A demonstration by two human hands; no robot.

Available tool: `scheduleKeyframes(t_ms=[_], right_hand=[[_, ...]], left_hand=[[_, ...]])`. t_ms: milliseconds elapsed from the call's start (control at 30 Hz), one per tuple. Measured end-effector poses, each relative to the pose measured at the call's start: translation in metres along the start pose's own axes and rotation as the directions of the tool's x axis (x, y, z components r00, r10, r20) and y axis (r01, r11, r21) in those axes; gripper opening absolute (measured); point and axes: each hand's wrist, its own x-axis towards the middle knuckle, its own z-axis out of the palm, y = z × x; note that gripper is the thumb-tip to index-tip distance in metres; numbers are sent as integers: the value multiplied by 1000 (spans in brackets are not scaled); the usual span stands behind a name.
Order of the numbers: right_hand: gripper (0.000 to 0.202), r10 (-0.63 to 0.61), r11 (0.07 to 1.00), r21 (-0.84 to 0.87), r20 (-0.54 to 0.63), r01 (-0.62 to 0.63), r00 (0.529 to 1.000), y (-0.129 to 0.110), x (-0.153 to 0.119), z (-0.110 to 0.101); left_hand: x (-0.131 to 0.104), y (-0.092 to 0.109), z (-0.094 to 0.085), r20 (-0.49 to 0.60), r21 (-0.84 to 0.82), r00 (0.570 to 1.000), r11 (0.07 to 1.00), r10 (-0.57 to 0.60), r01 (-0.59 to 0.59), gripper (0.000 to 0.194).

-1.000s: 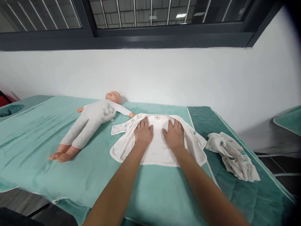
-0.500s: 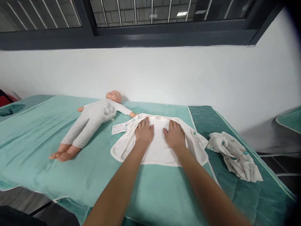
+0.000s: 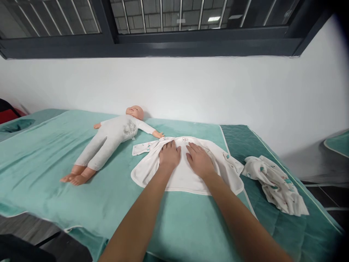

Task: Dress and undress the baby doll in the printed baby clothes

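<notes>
A white baby shirt [image 3: 188, 178] with small coloured prints on its sleeves lies spread on the green bed cover, its front opened out and its neck label toward the wall. On the shirt's left half my left hand [image 3: 170, 155] rests flat with fingers stretched out. My right hand [image 3: 200, 160] lies flat on the inner back of the shirt, fingers extended and angled left. Neither hand grips anything. To the left, a baby doll [image 3: 116, 134] in white lies on its back, one hand close to the shirt's collar.
A crumpled white printed garment [image 3: 275, 183] lies on the darker quilted strip [image 3: 237, 136] at the right. The green bed [image 3: 89, 207] meets a white wall [image 3: 177, 87] beneath a barred window [image 3: 169, 16]. A red and black item [image 3: 8, 112] sits at the far left.
My right hand has shifted inward over the shirt, its fingers now pointing more to the left. My left hand stays flat. The whole view has moved slightly.
</notes>
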Motion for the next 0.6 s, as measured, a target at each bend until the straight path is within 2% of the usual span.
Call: scheduleKeyframes(t_ms=[67,267,400,600], right_hand=[[48,-29,999,33,58,27,998,-1,0,2],[59,53,999,-5,151,-53,987,1,1,10],[63,120,993,-42,145,-115,982,2,2,12],[62,122,992,-33,151,-118,981,2,1,12]], left_hand=[[-1,0,-1,-30,-11,1000,1000,-2,2,58],[-3,0,-3,-93,-41,996,999,14,-18,53],[-4,-1,-3,-69,-61,998,998,12,-16,44],[-4,0,-3,-80,-113,997,993,17,-26,39]])
